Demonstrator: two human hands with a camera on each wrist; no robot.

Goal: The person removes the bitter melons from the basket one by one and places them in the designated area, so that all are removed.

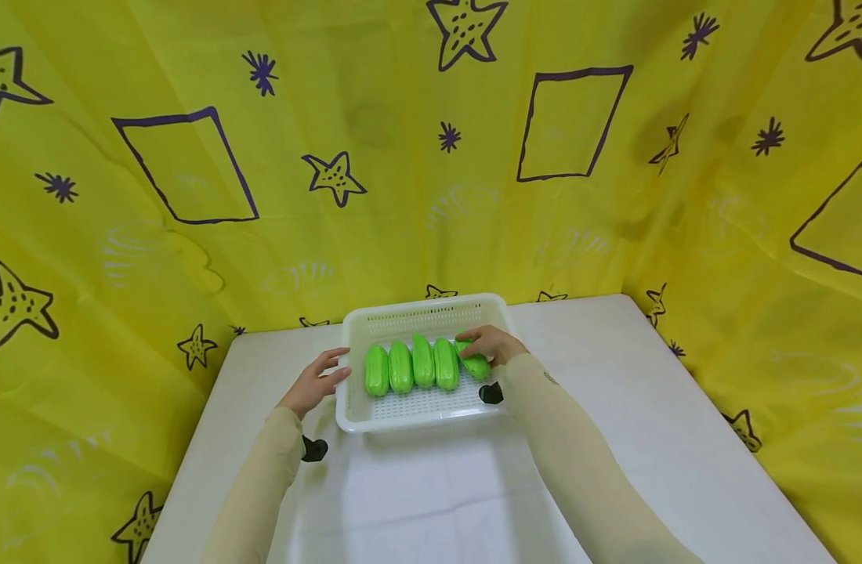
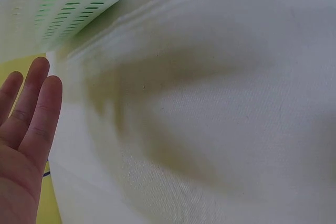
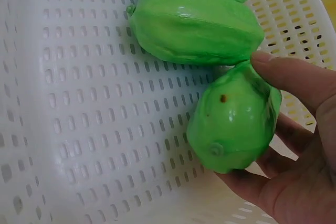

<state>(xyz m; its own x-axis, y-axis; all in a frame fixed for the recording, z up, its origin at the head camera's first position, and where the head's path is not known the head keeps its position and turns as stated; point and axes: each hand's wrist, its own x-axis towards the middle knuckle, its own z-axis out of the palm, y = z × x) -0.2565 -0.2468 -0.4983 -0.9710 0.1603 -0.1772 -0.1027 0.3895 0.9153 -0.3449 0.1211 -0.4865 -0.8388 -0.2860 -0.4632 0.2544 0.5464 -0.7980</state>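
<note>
Inside a white perforated plastic basket (image 1: 431, 417), several glossy, ribbed green papayas (image 1: 400, 368) lie side by side in a row. The rightmost green papaya (image 3: 233, 121) is tilted against the row, and my right hand (image 1: 493, 345) grips it, thumb on one side and fingers round the other. Beside it in the right wrist view lies a neighbouring papaya (image 3: 197, 22), close to my thumb tip. My left hand (image 1: 316, 384) is at the basket's left rim with fingers extended. In the left wrist view, straight fingers (image 2: 39, 114) show near the basket's outer wall (image 2: 79, 3); contact is unclear.
The basket stands near the back edge of a white-covered table (image 1: 431, 493). A yellow curtain (image 1: 403, 243) with drawn stars and shapes hangs behind and on both sides. Small black objects (image 1: 314, 449) sit at both wrists.
</note>
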